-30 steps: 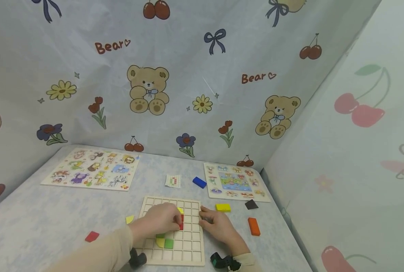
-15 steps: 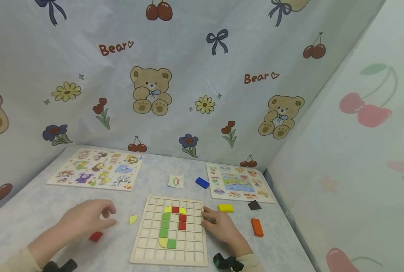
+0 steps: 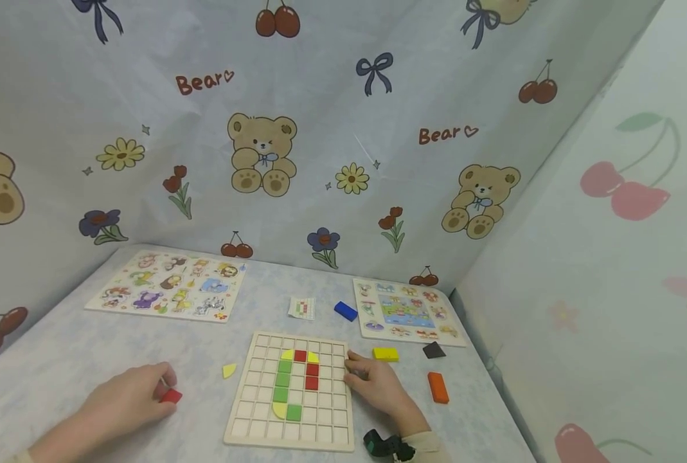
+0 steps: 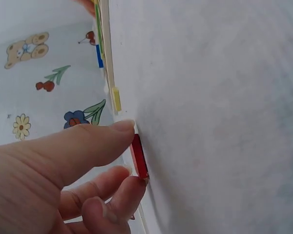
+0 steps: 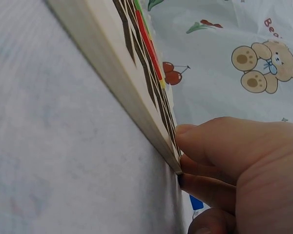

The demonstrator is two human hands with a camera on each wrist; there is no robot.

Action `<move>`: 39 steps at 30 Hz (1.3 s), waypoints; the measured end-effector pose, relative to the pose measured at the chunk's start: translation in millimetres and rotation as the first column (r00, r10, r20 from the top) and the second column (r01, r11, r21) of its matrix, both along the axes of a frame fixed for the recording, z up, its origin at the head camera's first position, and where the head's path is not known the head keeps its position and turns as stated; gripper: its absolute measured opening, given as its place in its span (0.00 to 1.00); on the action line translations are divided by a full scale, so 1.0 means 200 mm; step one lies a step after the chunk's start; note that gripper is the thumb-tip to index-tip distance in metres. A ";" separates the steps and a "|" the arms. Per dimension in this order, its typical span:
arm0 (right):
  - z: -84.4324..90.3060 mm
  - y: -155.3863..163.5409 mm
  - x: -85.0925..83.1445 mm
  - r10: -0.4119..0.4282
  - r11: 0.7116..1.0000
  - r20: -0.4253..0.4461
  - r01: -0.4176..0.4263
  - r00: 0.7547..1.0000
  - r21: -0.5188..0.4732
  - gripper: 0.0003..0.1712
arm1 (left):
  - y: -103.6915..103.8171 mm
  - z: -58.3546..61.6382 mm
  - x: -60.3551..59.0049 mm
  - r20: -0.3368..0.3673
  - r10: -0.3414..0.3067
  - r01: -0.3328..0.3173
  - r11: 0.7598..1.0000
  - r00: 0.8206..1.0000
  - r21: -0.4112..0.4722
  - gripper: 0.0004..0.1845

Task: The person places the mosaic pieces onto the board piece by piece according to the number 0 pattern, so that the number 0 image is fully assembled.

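At the left of the table my left hand (image 3: 124, 400) pinches a red square tile (image 3: 171, 395) between thumb and fingertips. The left wrist view shows the tile (image 4: 139, 156) edge-on, close to the tabletop. My right hand (image 3: 380, 386) holds the right edge of a wooden grid board (image 3: 250, 411), with the thumb (image 5: 200, 139) at the top of the edge and fingers around its side. Set into the board are green tiles (image 3: 282, 379), red tiles (image 3: 312, 376) and yellow rounded pieces (image 3: 279, 409), forming a bent line.
A loose yellow piece (image 3: 229, 370) lies left of the board. Beyond are a small pattern card (image 3: 302, 308), a blue block (image 3: 346, 311) and two picture puzzles (image 3: 166, 286). To the right lie a yellow block (image 3: 385, 354), a black piece (image 3: 434, 350) and an orange block (image 3: 438, 387).
My left hand has left the board, moved left across the table and taken hold of the red tile. My right hand has stayed at the board's edge.
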State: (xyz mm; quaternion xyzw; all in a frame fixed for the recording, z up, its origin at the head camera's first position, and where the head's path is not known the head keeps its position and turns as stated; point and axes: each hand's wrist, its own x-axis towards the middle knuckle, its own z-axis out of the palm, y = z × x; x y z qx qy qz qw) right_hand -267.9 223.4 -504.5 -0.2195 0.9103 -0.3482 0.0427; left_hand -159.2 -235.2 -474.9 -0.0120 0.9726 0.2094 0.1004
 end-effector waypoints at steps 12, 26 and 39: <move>0.01 0.00 0.01 -0.011 1.000 0.011 0.011 1.000 -0.016 0.24 | 0.12 0.03 -0.01 -0.043 -0.022 0.025 0.997 0.999 0.071 0.15; -0.02 0.01 -0.01 -0.004 1.000 0.008 0.004 1.000 -0.016 0.24 | 0.66 0.08 -0.15 -0.195 -0.368 0.404 0.892 0.909 0.204 0.07; -0.01 0.00 0.00 -0.011 1.000 0.019 0.012 1.000 -0.024 0.24 | 0.95 0.02 -0.28 -0.227 -0.465 0.507 0.843 0.855 0.181 0.05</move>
